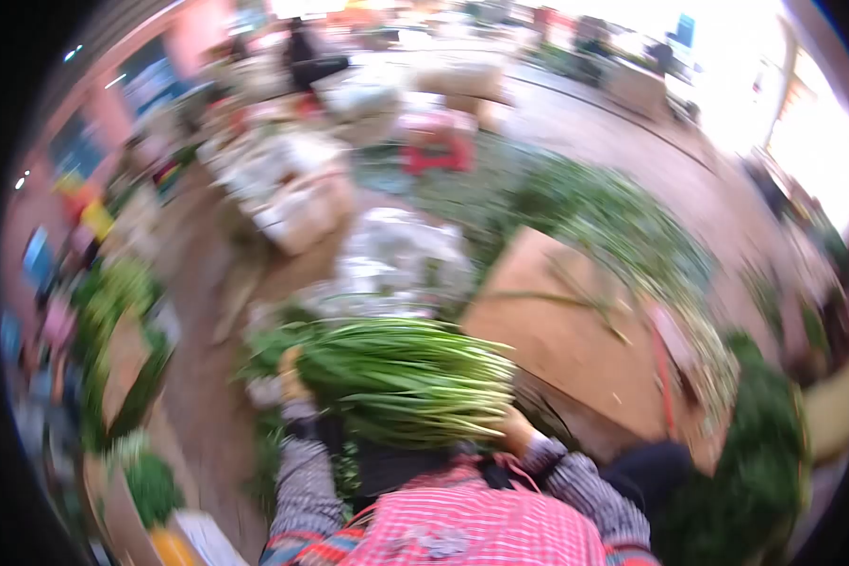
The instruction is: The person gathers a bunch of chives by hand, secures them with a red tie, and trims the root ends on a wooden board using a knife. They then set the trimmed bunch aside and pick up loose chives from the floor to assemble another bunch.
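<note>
A large bundle of green onions (406, 377) lies crosswise in front of my body, white ends to the right and leafy tops to the left. My left hand (292, 374) grips the leafy end, its fingers partly covered by the greens. At the pale root end, my right hand (514, 431) is closed against the stalks, most of its fingers behind them. Just beyond the bundle is a heap of clear plastic wrapping (401, 255). A brown cardboard sheet (561, 325) lies to the right, with a few loose stalks on it.
Loose green stalks (604, 212) spread over the floor beyond the cardboard. White boxes (302, 189) stand ahead on the left, near a red stool (439, 156). Dark green bundles (745, 453) lie at my right. Boxes of greens (146, 486) line the left side. The view is blurred.
</note>
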Available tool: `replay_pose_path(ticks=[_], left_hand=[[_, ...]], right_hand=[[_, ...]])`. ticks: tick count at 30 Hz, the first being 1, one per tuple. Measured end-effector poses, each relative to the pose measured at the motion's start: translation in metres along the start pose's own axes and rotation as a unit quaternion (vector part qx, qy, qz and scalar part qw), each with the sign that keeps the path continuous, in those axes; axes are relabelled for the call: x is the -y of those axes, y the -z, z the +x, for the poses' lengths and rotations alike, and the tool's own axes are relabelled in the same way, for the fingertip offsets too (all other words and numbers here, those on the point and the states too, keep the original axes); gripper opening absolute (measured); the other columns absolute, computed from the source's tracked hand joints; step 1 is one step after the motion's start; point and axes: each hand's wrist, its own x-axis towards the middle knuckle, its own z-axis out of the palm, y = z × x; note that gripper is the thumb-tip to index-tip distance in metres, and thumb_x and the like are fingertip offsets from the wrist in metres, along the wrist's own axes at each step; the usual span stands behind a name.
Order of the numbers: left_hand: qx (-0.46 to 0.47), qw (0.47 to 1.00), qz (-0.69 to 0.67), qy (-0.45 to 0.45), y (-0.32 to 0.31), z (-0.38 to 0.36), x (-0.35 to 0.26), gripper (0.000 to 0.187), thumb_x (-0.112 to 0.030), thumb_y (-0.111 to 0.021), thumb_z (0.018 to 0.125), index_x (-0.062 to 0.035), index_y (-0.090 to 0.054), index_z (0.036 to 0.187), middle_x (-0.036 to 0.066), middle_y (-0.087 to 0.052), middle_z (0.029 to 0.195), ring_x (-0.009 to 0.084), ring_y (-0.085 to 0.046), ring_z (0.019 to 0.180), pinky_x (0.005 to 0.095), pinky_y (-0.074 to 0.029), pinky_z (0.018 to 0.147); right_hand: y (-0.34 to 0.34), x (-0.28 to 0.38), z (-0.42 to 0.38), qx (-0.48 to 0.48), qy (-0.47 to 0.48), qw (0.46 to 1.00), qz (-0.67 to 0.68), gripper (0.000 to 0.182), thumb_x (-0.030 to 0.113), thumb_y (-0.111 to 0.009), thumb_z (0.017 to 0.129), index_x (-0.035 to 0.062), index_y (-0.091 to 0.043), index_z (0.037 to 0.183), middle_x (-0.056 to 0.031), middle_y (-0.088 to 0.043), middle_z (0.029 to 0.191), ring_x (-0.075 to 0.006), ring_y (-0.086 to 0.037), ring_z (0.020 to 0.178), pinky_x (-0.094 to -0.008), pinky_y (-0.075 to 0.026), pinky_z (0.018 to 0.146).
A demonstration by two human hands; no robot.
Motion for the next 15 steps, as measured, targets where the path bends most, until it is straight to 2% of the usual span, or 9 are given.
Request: replay_pose_path(ticks=[1,2,4,5,6,7,10,14,15], left_hand=[[0.018,0.997,0.067,-0.016,-0.006,0.011,0.005,0.03,-0.024,-0.051,0.092,-0.0051,-0.062,0.113,0.009,-0.062,0.108,0.0205,-0.058,0.097,0.034,-0.047,0.089],[-0.062,0.975,-0.142,0.158,-0.042,-0.012,-0.055,0.029,-0.025,-0.052,0.091,-0.0055,-0.063,0.111,0.009,-0.064,0.105,0.0206,-0.06,0.09,0.0344,-0.05,0.083],[0.043,0.973,-0.148,0.173,-0.041,-0.007,-0.059,0.034,-0.026,-0.051,0.091,-0.0044,-0.059,0.116,0.013,-0.06,0.115,0.0245,-0.059,0.098,0.0409,-0.05,0.085],[0.096,0.968,-0.148,0.179,-0.041,-0.006,-0.062,0.037,-0.026,-0.051,0.09,-0.0039,-0.057,0.119,0.015,-0.058,0.12,0.0265,-0.058,0.102,0.0441,-0.051,0.087],[0.078,0.963,-0.163,0.199,-0.029,0.001,-0.047,0.039,-0.029,-0.052,0.089,-0.0033,-0.058,0.118,0.016,-0.057,0.122,0.0286,-0.058,0.103,0.0454,-0.05,0.088],[0.027,0.966,-0.136,0.22,-0.04,-0.001,-0.058,0.042,-0.033,-0.052,0.088,-0.0029,-0.057,0.118,0.017,-0.055,0.125,0.0301,-0.056,0.105,0.0466,-0.048,0.09],[-0.071,0.943,-0.129,0.298,-0.053,0.003,-0.07,0.054,-0.042,-0.051,0.087,-0.0027,-0.052,0.125,0.017,-0.05,0.132,0.0327,-0.05,0.115,0.0498,-0.042,0.098],[0.137,0.878,-0.236,0.394,-0.035,0.02,-0.065,0.052,-0.038,-0.048,0.089,-0.0043,-0.052,0.128,0.017,-0.052,0.13,0.0335,-0.051,0.115,0.0482,-0.042,0.098],[0.171,0.953,-0.094,0.232,-0.032,0.014,-0.057,0.05,-0.037,-0.048,0.088,-0.0029,-0.054,0.124,0.017,-0.056,0.125,0.0332,-0.055,0.109,0.0466,-0.044,0.097]], right_hand=[[0.001,-0.001,0.006,-0.01,0.02,0.998,-0.051,0.035,0.014,-0.056,0.083,0.0102,-0.059,0.118,-0.0056,-0.06,0.122,-0.0276,-0.055,0.112,-0.0431,-0.045,0.094],[0.0,-0.005,0.011,-0.005,0.073,0.985,-0.158,0.036,0.013,-0.057,0.081,0.0109,-0.06,0.117,-0.0065,-0.06,0.121,-0.0272,-0.055,0.111,-0.0422,-0.046,0.093],[0.006,-0.025,0.021,0.015,0.259,0.855,-0.448,0.036,0.012,-0.059,0.077,0.0123,-0.063,0.113,-0.0084,-0.061,0.12,-0.0263,-0.057,0.108,-0.0404,-0.047,0.092],[0.009,-0.035,0.026,0.007,0.296,0.817,-0.495,0.037,0.011,-0.06,0.075,0.0131,-0.065,0.111,-0.0093,-0.061,0.119,-0.0258,-0.058,0.107,-0.0395,-0.047,0.091],[-0.007,0.003,0.011,-0.058,0.118,0.931,-0.339,0.035,0.011,-0.062,0.077,0.0115,-0.064,0.112,-0.01,-0.064,0.114,-0.0239,-0.06,0.101,-0.0388,-0.048,0.087],[-0.02,0.035,0.001,-0.107,-0.05,0.982,-0.147,0.034,0.012,-0.064,0.078,0.0099,-0.064,0.112,-0.0106,-0.066,0.108,-0.022,-0.061,0.096,-0.0381,-0.049,0.084],[-0.015,0.019,0.009,-0.09,0.026,0.989,-0.112,0.039,0.017,-0.068,0.078,0.0078,-0.062,0.115,-0.008,-0.068,0.102,-0.0176,-0.06,0.091,-0.0363,-0.049,0.08],[-0.003,0.037,-0.014,-0.07,-0.06,0.986,-0.141,0.035,0.022,-0.066,0.08,0.0046,-0.064,0.11,-0.0094,-0.068,0.098,-0.019,-0.061,0.089,-0.0358,-0.049,0.08],[0.008,0.044,-0.022,-0.045,-0.11,0.974,-0.191,0.033,0.023,-0.065,0.08,0.0037,-0.065,0.107,-0.0099,-0.068,0.097,-0.0195,-0.061,0.088,-0.0356,-0.049,0.08]])
